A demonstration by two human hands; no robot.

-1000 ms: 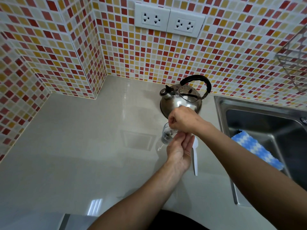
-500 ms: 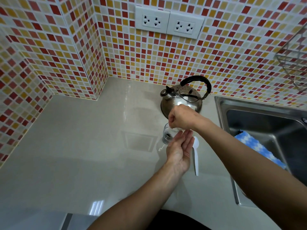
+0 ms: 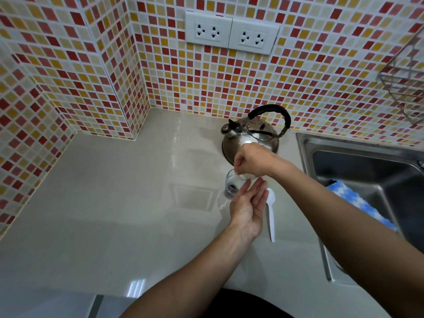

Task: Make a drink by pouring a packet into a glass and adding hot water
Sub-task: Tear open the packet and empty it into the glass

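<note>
Mosaic wall tiles in red and yellow back a pale countertop (image 3: 114, 203), with a steel sink (image 3: 358, 171) at its right end. Take the glass (image 3: 231, 188) as the reference point. It stands upright on the countertop, with a small dark deposit visible at its base. The kettle (image 3: 250, 134) stands just behind the glass; a white plastic spoon (image 3: 270, 214) lies just to its right.

The right hand (image 3: 252, 162) is closed on a white packet (image 3: 241, 177), held directly above the rim. The left hand (image 3: 249, 207) is open and flat, fingers extended, just in front of the glass and holding nothing.

Procedure for the step in hand, emptying the packet:
1. Keep the torn mouth inside the rim line so powder cannot fall on the countertop.
2. Steady the glass with the free hand, since the light glass is likely to tip.
3. Squeeze from the sealed end downward until empty.
</note>
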